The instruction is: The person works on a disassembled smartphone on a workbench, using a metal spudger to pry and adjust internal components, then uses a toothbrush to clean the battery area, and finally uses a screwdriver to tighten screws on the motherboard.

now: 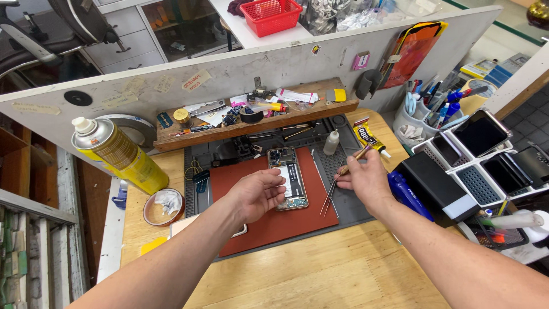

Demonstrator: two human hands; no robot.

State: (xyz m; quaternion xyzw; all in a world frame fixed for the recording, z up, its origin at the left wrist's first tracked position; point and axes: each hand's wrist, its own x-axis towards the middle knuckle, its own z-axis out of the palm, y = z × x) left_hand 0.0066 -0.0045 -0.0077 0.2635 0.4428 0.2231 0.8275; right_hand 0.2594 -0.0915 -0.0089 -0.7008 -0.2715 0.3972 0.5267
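bare forearms over a pale wooden bench (343, 274), hands at an opened phone (289, 177)

left hand (257, 193) curls loosely, fingertips steadying the slim rectangular phone with its circuitry bared, lying flat on a smooth red mat (269, 226); right hand (366, 180) pinches a thin brass tool (354, 159) beside metal tweezers (330, 195); behind, a cluttered wooden shelf (240, 129) against a grey partition (274, 71)

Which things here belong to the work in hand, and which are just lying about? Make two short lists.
In use: opened phone under the left hand; tweezers and a thin brown tool in the right hand; red mat.

Lying about: spray can, glue tube, small white bottle, pen cup, red basket.
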